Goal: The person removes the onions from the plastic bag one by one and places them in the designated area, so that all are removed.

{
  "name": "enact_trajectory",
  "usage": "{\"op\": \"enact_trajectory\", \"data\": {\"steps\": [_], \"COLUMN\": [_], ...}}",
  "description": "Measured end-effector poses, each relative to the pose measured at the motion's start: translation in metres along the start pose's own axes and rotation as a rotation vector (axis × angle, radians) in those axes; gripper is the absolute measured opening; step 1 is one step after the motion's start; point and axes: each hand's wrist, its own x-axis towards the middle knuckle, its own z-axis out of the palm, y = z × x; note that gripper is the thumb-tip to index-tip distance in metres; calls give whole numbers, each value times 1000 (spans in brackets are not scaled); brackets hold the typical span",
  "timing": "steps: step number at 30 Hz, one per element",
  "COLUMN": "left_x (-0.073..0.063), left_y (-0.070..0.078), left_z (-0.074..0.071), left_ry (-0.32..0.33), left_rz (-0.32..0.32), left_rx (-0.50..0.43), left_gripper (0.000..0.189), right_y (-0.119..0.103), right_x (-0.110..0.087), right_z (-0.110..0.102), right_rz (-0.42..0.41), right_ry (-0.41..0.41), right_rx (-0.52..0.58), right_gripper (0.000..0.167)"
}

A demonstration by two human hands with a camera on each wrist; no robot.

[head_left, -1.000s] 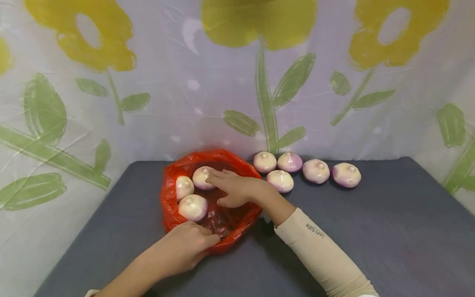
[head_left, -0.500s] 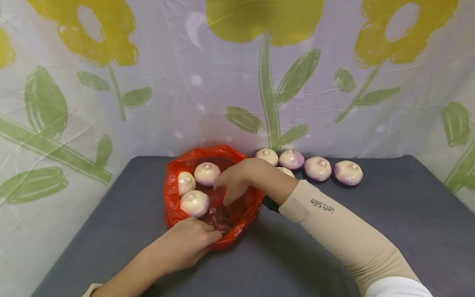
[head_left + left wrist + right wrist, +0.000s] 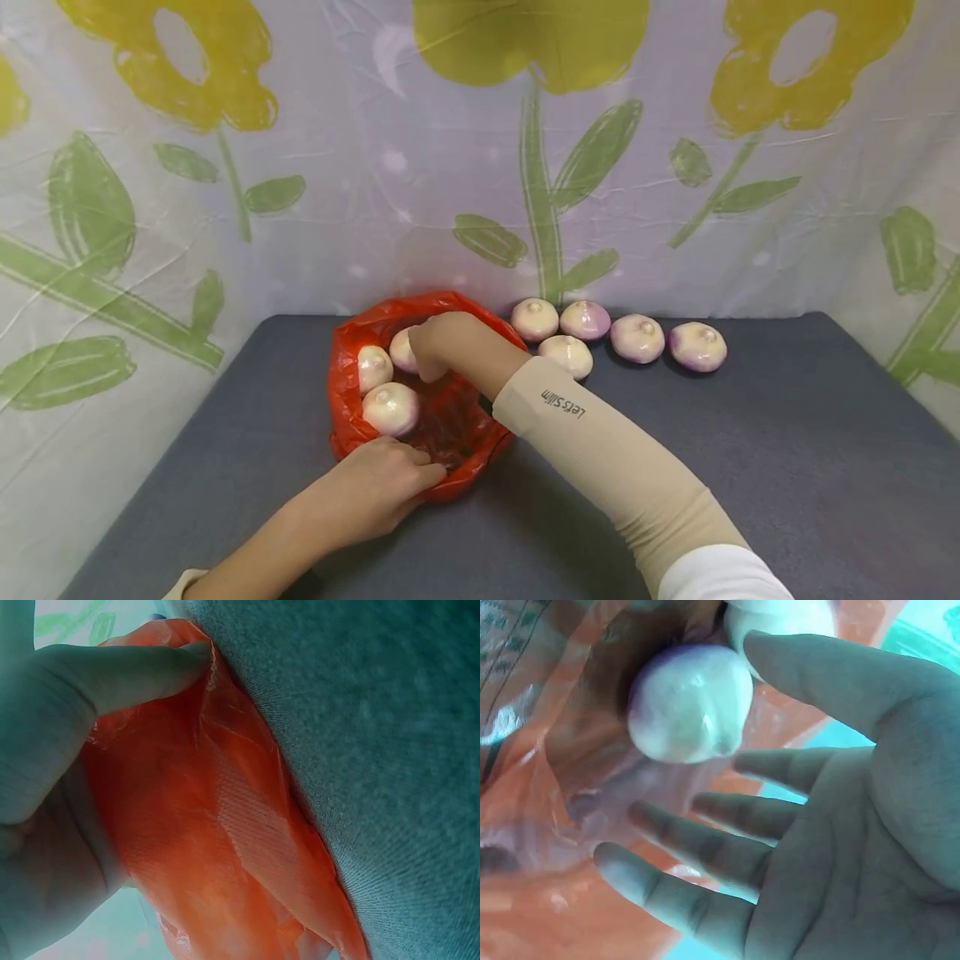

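A red plastic bag [image 3: 343, 400] stands with its mouth spread wide, several white-and-purple onions visible inside, among them a front onion [image 3: 391, 409] and a left onion [image 3: 375, 369]. My left hand [image 3: 378, 487] pinches the bag's near rim; in the left wrist view the thumb lies over the red film [image 3: 217, 840]. My right hand [image 3: 442, 342] reaches into the bag, covering part of the back onion [image 3: 403, 350]. In the right wrist view its fingers are spread, palm showing, with an onion [image 3: 694, 705] just off the fingertips and nothing gripped.
Several more onions lie on the dark table [image 3: 750, 467] right of the bag, from one touching the wall side [image 3: 535, 321] to the rightmost onion [image 3: 698, 347]. A flower-printed cloth [image 3: 337, 167] hangs behind and at both sides.
My right hand first drew back to the right from the back onion, then moved left over it again, wrist bent down. My left hand keeps its pinch on the rim.
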Motion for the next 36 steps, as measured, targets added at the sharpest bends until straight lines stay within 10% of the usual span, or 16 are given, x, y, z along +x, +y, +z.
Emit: {"op": "enact_trajectory", "data": {"steps": [21,29,36], "left_x": [1,1,1], "left_y": [2,3,3], "left_z": [0,0,1], "left_ry": [4,6,-2], "left_rz": [1,-3,3], "left_rx": [15,6,2], "left_gripper": [19,21,19], "right_y": [3,2,9], "right_x": [6,-1,-8], "right_z": [21,17,21], "right_rz": [-111,-128,-169], "right_ry": [157,121,72], "right_rx": [-30,-48,-43], "right_gripper": [77,76,39]}}
